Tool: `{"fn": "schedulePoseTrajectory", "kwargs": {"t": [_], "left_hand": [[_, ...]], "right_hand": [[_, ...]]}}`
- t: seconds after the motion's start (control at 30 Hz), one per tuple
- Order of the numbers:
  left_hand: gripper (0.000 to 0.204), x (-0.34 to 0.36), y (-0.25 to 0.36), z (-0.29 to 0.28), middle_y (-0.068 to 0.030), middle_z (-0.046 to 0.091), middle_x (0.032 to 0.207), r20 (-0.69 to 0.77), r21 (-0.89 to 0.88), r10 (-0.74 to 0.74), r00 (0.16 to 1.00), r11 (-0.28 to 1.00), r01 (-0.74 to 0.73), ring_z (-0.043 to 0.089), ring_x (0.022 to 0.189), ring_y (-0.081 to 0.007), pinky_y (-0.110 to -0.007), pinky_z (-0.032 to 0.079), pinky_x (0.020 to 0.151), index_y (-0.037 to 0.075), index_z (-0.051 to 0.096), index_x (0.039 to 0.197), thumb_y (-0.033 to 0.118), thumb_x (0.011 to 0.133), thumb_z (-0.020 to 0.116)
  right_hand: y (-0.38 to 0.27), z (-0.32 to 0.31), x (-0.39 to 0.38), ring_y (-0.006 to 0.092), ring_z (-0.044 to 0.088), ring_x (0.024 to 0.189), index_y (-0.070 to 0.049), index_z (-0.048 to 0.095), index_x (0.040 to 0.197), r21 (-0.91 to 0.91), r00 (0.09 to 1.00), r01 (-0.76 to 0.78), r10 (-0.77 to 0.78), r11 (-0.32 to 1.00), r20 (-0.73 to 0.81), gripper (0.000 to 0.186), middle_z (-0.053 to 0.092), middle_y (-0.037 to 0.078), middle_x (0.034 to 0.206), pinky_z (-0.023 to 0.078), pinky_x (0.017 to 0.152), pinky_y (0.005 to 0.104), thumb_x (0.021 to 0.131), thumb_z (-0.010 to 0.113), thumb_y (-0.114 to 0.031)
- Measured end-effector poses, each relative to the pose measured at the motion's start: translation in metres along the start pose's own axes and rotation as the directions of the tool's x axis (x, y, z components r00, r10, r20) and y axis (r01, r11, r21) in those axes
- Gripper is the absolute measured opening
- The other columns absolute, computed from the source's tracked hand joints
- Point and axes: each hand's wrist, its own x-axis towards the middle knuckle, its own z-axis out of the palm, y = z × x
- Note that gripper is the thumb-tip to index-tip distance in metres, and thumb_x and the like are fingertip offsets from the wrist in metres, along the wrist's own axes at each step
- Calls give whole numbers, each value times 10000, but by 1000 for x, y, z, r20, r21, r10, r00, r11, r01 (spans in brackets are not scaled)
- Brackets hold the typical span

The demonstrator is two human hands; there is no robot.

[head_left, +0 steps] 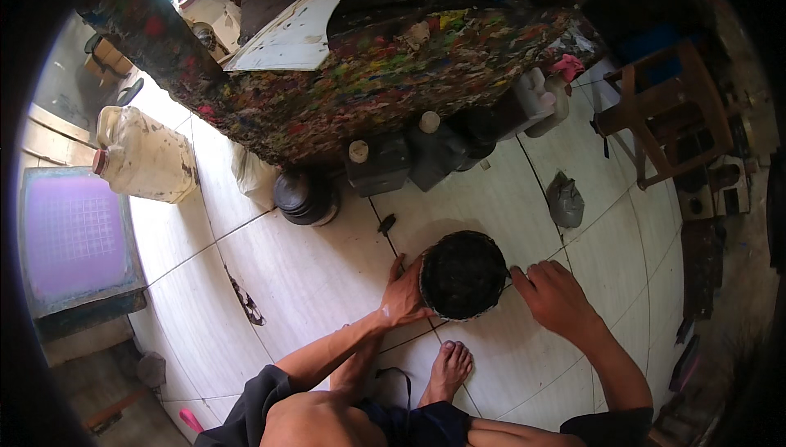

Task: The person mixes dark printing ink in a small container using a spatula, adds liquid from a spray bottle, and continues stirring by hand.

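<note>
A round container of black, thick-looking contents (462, 273) is on the tiled floor between my hands, above my bare foot (446, 369). My left hand (404, 295) grips its left side, fingers against the wall. My right hand (548, 295) is closed at the right rim on what looks like a thin dark handle or stick (509, 274); most of it is hidden by my fingers or in the dark contents. A small dark object (387, 223) lies on the tiles above my left hand, and a crumpled grey bag (566, 200) lies farther up to the right.
A paint-crusted bench (344, 87) stands ahead, with dark jugs (377, 169), a lidded black tub (301, 200) and pale jugs (524, 95) along it. A large jerrycan (147, 156) and purple screen frame (75, 234) are at left; a brown plastic stool (647, 79) is at right.
</note>
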Motion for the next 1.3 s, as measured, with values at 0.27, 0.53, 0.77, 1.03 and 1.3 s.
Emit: {"fn": "schedulePoseTrajectory", "kwargs": {"t": [0.27,0.53,0.77,1.03,1.3], "left_hand": [[974,1,2,-2,-182,236,1467,42,-171,-69,997,982,76,214,1376,-266,-529,78,1087,36,216,1419,656,730,517],[965,-1,9,-11,-205,233,1460,75,-228,-130,989,963,144,201,1379,-282,-544,78,1084,20,222,1412,647,735,505],[940,-3,4,-6,-210,237,1458,47,-201,-87,995,975,95,198,1380,-286,-556,78,1078,15,248,1404,639,743,488],[897,3,15,-16,-192,239,1463,85,-252,-124,989,957,141,198,1380,-281,-559,69,1076,52,275,1404,641,756,473],[953,4,16,-15,-191,245,1461,75,-166,-117,990,978,129,207,1375,-280,-539,64,1085,30,254,1404,665,732,488]], "right_hand": [[47,82,-18,325,593,760,21,568,976,109,923,-186,136,976,361,208,596,175,765,479,678,393,828,496,-106],[12,56,-22,317,606,693,74,578,991,501,798,-517,180,694,575,212,608,192,718,467,619,324,869,474,-64],[-22,70,-42,129,511,507,54,590,951,586,592,-805,168,91,788,247,481,45,595,437,502,295,942,470,-162],[-68,84,-41,76,282,459,37,530,950,537,641,-578,66,-614,765,222,287,-24,544,323,456,269,961,442,-167],[-71,106,-37,67,242,449,-25,529,928,283,718,-301,-21,-911,696,171,221,-54,511,244,456,229,954,439,-167]]}}
